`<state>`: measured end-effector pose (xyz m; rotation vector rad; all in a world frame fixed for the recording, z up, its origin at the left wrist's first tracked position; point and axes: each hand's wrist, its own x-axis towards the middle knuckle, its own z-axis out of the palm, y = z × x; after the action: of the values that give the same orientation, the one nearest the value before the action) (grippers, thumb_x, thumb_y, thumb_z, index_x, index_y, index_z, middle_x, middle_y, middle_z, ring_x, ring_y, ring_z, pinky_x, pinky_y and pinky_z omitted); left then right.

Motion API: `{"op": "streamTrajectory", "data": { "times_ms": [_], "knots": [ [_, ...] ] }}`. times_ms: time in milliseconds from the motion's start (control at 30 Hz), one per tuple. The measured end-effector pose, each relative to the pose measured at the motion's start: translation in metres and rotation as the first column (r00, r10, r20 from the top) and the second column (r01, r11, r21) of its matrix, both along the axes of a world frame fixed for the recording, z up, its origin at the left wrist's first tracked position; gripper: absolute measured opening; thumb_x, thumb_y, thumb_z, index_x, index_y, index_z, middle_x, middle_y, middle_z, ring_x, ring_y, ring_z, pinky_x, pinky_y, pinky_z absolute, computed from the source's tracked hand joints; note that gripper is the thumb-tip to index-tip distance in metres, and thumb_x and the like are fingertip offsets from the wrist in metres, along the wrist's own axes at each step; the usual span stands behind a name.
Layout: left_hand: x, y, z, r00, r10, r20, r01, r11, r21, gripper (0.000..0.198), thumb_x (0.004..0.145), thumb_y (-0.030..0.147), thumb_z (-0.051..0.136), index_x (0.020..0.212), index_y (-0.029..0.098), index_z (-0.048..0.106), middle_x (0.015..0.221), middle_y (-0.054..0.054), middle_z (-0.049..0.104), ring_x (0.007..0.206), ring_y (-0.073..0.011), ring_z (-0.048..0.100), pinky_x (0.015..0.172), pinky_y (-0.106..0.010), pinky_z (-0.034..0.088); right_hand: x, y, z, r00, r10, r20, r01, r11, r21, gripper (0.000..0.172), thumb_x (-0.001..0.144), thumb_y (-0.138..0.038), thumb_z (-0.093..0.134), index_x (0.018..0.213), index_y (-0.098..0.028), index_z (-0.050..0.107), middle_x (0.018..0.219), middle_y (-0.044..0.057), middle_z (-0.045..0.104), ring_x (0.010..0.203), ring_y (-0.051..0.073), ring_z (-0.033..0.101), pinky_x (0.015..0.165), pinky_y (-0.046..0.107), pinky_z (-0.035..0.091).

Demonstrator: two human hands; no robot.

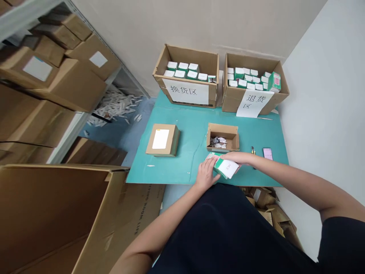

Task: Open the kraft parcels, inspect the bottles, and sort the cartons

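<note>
Teal bench [185,152], lower centre of frame: your left hand [205,173] and right hand [238,158] each keep a closed grip on the green-white carton [227,168], long axis slanting toward lower right.

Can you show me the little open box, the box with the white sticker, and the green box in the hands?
little open box [222,128]: head view, on its back flap.
box with the white sticker [160,139]: head view, on the sticker.
green box [228,167]: head view, on its white face.
</note>
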<state>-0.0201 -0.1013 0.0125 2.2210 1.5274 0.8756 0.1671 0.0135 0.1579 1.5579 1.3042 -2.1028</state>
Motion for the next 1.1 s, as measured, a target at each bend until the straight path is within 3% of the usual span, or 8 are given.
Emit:
{"op": "streamTrajectory", "data": {
  "times_ms": [133,300,400,533,633,767,967,1100],
  "knots": [
    [-0.016,-0.007,-0.029,0.992,0.007,0.124,0.005,0.995,-0.103,0.081,0.075,0.02,0.076,0.148,0.02,0.039,0.144,-0.018,0.057,0.137,-0.0357,0.052,0.111,-0.055,0.045,-0.025,-0.017,-0.032,0.995,-0.099,0.023,0.1,0.994,-0.048,0.042,0.093,-0.06,0.06,0.103,-0.02,0.068,0.081,0.004,0.071,0.075,0.02,0.069,0.07,0.036,0.063],
    [-0.042,0.001,-0.065,0.955,-0.024,0.297,0.107,0.957,-0.268,0.08,0.068,0.013,0.08,0.141,0.02,0.045,0.144,-0.018,0.057,0.139,-0.0346,0.052,0.114,-0.056,0.044,-0.055,-0.034,-0.074,0.96,-0.265,0.094,0.273,0.958,-0.089,0.046,0.095,-0.063,0.055,0.11,-0.021,0.065,0.089,0.006,0.072,0.086,0.021,0.07,0.081,0.042,0.062],
    [-0.059,0.011,-0.077,0.933,-0.01,0.359,0.16,0.907,-0.391,0.08,0.065,0.011,0.081,0.137,0.02,0.049,0.144,-0.017,0.058,0.137,-0.0338,0.053,0.114,-0.054,0.043,-0.07,-0.042,-0.095,0.927,-0.368,0.074,0.374,0.924,-0.085,0.053,0.094,-0.069,0.052,0.111,-0.02,0.063,0.094,0.007,0.073,0.086,0.02,0.07,0.084,0.042,0.061],
    [-0.077,0.031,-0.081,0.932,0.05,0.36,0.168,0.819,-0.549,0.085,0.06,0.007,0.078,0.138,0.02,0.048,0.142,-0.016,0.06,0.13,-0.0323,0.06,0.107,-0.048,0.049,-0.081,-0.048,-0.111,0.879,-0.475,0.046,0.476,0.878,-0.044,0.055,0.094,-0.071,0.051,0.108,-0.018,0.061,0.084,0.006,0.071,0.071,0.017,0.068,0.073,0.033,0.062],
    [-0.086,0.046,-0.078,0.937,0.053,0.345,0.186,0.761,-0.622,0.087,0.06,0.009,0.077,0.141,0.019,0.047,0.137,-0.014,0.065,0.123,-0.0321,0.064,0.102,-0.046,0.052,-0.086,-0.052,-0.114,0.847,-0.531,0.037,0.531,0.847,0.013,0.05,0.095,-0.065,0.054,0.114,-0.018,0.056,0.083,0.006,0.069,0.063,0.015,0.066,0.066,0.031,0.062],
    [-0.094,0.057,-0.071,0.941,0.036,0.336,0.205,0.731,-0.651,0.091,0.062,0.015,0.08,0.145,0.021,0.046,0.132,-0.013,0.069,0.12,-0.0331,0.066,0.1,-0.046,0.053,-0.088,-0.061,-0.109,0.804,-0.595,0.001,0.592,0.8,0.098,0.039,0.1,-0.044,0.052,0.129,-0.019,0.05,0.092,0.009,0.071,0.068,0.015,0.068,0.065,0.028,0.061],
    [-0.096,0.054,-0.068,0.943,0.056,0.328,0.186,0.727,-0.66,0.105,0.06,0.022,0.087,0.153,0.023,0.038,0.144,-0.016,0.061,0.128,-0.0371,0.061,0.102,-0.05,0.051,-0.09,-0.071,-0.095,0.738,-0.667,-0.101,0.671,0.712,0.205,0.062,0.091,-0.029,0.056,0.15,-0.025,0.037,0.104,0.008,0.072,0.084,0.018,0.072,0.066,0.027,0.061],
    [-0.089,0.048,-0.064,0.93,0.06,0.363,0.204,0.738,-0.643,0.115,0.055,0.028,0.092,0.155,0.019,0.037,0.154,-0.02,0.05,0.136,-0.0398,0.054,0.11,-0.051,0.046,-0.095,-0.057,-0.086,0.746,-0.612,-0.264,0.666,0.665,0.338,0.068,0.088,-0.029,0.056,0.154,-0.027,0.036,0.112,0.007,0.07,0.094,0.02,0.072,0.075,0.03,0.062]
  ]
}}
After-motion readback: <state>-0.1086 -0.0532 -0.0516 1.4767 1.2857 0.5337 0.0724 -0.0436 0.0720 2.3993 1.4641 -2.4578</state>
